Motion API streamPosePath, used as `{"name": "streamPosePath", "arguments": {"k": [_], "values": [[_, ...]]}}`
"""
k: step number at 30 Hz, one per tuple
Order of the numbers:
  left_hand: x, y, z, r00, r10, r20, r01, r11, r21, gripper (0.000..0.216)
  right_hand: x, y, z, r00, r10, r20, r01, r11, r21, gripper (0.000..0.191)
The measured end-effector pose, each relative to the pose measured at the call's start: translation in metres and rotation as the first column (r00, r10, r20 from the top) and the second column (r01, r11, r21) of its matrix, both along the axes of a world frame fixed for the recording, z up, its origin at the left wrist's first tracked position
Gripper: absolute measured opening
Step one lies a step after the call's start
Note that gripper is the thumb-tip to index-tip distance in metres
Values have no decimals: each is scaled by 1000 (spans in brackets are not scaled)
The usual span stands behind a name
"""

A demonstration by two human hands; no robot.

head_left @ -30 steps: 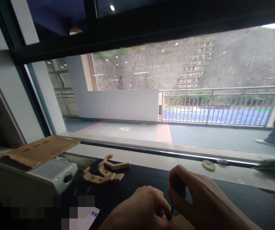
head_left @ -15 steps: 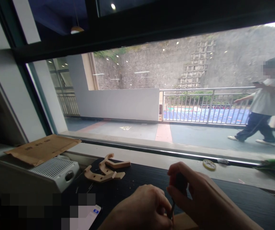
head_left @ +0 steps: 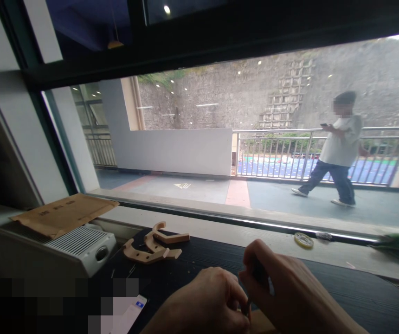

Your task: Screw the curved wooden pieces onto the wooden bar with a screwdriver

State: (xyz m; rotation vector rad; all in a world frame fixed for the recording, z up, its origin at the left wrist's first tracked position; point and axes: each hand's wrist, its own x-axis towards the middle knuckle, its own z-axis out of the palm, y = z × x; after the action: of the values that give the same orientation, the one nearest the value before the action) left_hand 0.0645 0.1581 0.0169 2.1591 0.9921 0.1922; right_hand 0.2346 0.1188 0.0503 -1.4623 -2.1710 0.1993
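Low in the head view, my right hand is closed round a dark tool handle, its thin shaft pointing down between my hands. Beside it, my left hand is curled, fingers pinched near the shaft's tip over a tan wooden piece that only partly shows at the bottom edge. What the left fingers pinch is hidden. Both hands rest over a dark desk.
Curved wooden parts lie on the desk at the left. Further left are a white device under brown cardboard and a phone. A yellow tape roll sits on the sill. Outside the window a person walks.
The person outside has walked leftward along the railing. My hands have barely shifted; the right hand sits slightly lower on the tool.
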Motion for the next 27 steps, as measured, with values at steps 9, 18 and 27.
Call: {"name": "streamPosePath", "arguments": {"k": [9, 18, 27], "values": [[1, 1, -4, 999, -9, 36, 7, 999, 41, 13, -2, 7, -9, 998, -43, -40, 45, 998, 54, 1], [0, 0, -2, 999, 25, 27, -24, 999, -32, 15, -6, 7, -13, 999, -6, -44, 10, 996, 87, 5], [-2, 2, -7, 1000, 7, 23, -7, 1000, -15, 16, -5, 5, -5, 997, 6, -73, -11, 998, -68, 8]]}}
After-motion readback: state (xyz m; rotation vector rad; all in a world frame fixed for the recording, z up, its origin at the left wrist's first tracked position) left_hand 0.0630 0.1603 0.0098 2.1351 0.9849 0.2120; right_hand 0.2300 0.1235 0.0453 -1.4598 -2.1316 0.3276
